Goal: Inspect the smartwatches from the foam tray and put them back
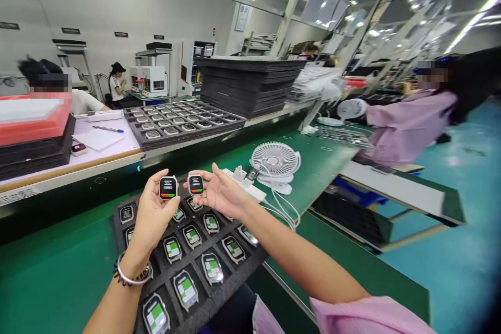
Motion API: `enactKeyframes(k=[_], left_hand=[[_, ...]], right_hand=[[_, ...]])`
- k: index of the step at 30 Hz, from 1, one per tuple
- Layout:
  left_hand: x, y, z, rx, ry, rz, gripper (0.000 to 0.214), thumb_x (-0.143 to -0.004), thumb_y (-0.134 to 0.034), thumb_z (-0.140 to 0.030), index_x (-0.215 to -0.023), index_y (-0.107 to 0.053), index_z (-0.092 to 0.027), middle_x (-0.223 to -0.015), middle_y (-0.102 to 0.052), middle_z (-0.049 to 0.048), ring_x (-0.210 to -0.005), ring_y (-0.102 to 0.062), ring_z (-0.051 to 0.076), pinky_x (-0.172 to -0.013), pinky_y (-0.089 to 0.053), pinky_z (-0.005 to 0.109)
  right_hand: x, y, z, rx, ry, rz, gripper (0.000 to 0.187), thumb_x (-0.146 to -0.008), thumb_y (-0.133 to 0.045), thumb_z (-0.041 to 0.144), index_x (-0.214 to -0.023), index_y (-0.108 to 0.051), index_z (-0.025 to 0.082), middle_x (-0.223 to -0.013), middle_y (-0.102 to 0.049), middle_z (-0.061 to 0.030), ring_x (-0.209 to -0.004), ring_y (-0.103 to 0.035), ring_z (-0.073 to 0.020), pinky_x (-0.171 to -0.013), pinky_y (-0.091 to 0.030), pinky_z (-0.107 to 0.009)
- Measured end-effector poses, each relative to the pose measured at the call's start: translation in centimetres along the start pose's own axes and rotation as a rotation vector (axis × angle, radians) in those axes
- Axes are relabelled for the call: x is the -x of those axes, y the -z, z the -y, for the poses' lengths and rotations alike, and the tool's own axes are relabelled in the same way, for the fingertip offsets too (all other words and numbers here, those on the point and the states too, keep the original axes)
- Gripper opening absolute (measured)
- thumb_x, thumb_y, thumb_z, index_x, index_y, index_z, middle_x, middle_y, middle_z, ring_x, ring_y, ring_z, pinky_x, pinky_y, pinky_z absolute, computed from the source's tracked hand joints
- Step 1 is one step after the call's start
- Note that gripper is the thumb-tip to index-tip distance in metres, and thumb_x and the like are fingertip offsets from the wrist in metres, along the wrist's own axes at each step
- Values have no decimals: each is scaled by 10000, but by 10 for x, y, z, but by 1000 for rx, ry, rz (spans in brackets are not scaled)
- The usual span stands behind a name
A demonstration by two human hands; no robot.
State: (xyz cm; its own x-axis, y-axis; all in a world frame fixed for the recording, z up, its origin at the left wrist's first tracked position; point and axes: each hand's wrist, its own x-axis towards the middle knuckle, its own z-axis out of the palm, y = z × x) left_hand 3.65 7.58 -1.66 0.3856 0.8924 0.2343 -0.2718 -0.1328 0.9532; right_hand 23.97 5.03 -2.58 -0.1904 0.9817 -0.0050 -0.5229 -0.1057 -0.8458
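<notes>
My left hand [153, 214] is raised over a black foam tray [230, 274] and grips a small smartwatch body [168, 188] with a lit screen showing red and green bars. My right hand [221, 191] holds a second, similar watch body [195, 185] right beside it, fingers curled round its edge. Both screens face me. Several more watch bodies [212, 268] with green-and-white screens lie in the tray's pockets below my hands. A bracelet sits on my left wrist.
A white desk fan [275, 160] and power strip [245, 188] stand on the green bench just right of my hands. Another tray of watches [180, 121] and stacked black trays [250, 83] are on the shelf behind. A person in pink [410, 120] sits at right; others work farther back.
</notes>
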Motion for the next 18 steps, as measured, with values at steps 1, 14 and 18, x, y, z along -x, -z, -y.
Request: enactKeyframes(k=[1, 14, 18], left_hand=[[0, -2, 2, -4, 0, 12, 623, -694, -776, -199, -1263, -524, -218, -1004, -642, 35, -833, -609, 154, -670, -485, 239], [22, -18, 23, -105, -86, -285, 578, -768, -806, -267, -1270, -522, -231, -1011, -688, 65, -837, -668, 165, -633, -525, 215], [24, -26, 16, -11, -35, -282, 590, -756, -843, -268, -1272, -559, -239, -992, -711, 63, -737, -676, 147, -617, -548, 221]], right_hand=[[3, 1, 0, -4, 5, -14, 525, -1026, -424, 637, -1143, -580, 150, -1012, -733, -147, -678, -718, -212, -654, -541, -318], [-19, 9, 14, -91, -49, 211, 486, -1040, -432, 598, -1155, -617, 164, -1010, -733, -119, -678, -721, -197, -636, -522, -279], [-10, 2, 9, -175, -125, 262, 491, -907, -665, 625, -1129, -673, 187, -1025, -742, -126, -657, -708, -188, -642, -522, -281]])
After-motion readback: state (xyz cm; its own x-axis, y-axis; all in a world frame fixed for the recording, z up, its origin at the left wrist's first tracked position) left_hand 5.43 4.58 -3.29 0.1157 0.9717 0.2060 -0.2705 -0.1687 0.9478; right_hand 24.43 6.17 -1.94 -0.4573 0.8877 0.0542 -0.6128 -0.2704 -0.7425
